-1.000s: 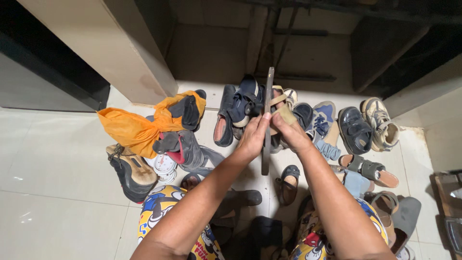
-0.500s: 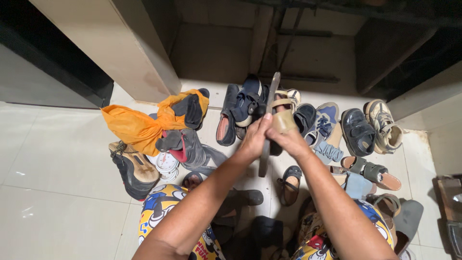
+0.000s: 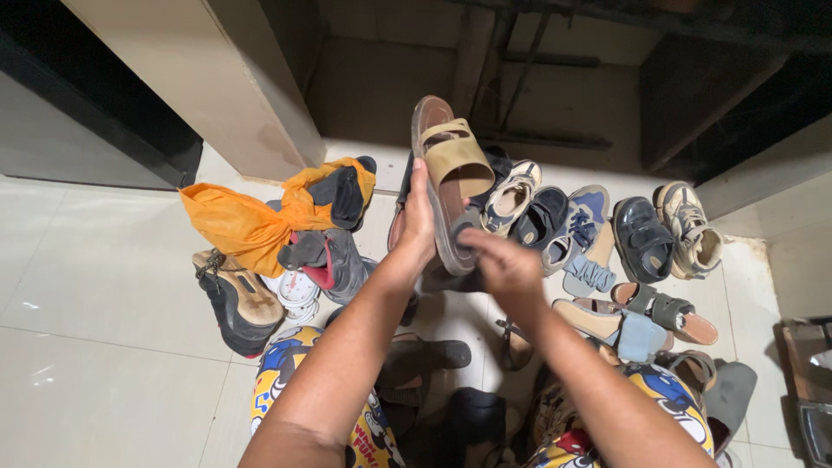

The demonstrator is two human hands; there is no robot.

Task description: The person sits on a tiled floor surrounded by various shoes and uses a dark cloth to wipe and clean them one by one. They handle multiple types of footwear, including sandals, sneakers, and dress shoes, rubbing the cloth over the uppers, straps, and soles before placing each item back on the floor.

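Gripping tan sandal [image 3: 451, 178], both hands

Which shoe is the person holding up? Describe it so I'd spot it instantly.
Above the pile of shoes on the pale tiled floor, the left hand lifts a brown sandal. It alone is off the floor, with a broad tan strap.

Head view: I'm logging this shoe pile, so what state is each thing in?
Tan sandal: lifted, footbed showing, strap up.
Left hand: gripping the sandal's edge.
Right hand: fingers on the sandal's heel end.
Orange cloth: crumpled, draped over dark shoes.
Dark strap shoe: upright on floor.
Beige sneaker: upright on floor.
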